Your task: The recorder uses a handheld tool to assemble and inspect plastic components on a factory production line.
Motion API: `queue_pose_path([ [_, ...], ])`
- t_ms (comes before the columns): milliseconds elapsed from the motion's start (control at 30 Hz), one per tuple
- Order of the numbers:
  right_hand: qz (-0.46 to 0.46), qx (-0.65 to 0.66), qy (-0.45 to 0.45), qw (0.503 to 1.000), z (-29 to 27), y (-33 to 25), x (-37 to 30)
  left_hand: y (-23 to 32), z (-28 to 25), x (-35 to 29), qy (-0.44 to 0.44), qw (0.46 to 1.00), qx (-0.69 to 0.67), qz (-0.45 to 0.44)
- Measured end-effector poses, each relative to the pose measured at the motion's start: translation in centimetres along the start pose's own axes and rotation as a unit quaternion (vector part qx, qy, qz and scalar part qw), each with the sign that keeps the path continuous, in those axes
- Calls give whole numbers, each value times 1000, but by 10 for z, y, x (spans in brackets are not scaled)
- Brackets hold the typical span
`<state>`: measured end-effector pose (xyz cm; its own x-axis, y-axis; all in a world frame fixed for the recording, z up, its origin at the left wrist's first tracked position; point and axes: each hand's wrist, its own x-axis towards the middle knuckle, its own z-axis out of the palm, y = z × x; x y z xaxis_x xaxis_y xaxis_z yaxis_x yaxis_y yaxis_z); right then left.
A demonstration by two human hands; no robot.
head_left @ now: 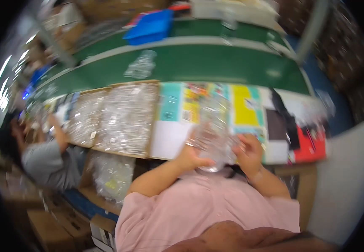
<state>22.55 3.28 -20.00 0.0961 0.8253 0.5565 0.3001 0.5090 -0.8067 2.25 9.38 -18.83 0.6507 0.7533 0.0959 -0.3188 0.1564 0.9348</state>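
Observation:
In front of my chest is a clear, shiny plastic piece, smeared by motion, so its exact kind is hard to make out. My left hand grips its left side, the thumb reaching across the near end. On the opposite side my right hand holds it with curled fingers. Beneath it lie printed sheets in turquoise, yellow and white. To the left, a shallow cardboard box is filled with many similar clear plastic pieces.
Beyond the sheets runs a green bench surface, with another clear piece and a blue tray on it. A red sheet and a black strap-like item lie at right. Another person works at far left.

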Motion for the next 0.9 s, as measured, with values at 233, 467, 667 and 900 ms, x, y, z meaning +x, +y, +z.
queue_pose_path([
  [233, -81, 49, 14, 995, 8, -48, 11, 14, 2, -27, -116, 954, 221, 166],
  [467, 58, 264, -332, 904, 12, -6, -12, 26, 9, -27, -304, 872, 313, 222],
  [667, -80, 273, -245, 927, 15, -47, -5, 34, 15, -25, -295, 878, 253, 278],
  [900, 93, 63, -152, 982, 43, -31, 71, 18, 16, -26, 4, 989, 134, 68],
])
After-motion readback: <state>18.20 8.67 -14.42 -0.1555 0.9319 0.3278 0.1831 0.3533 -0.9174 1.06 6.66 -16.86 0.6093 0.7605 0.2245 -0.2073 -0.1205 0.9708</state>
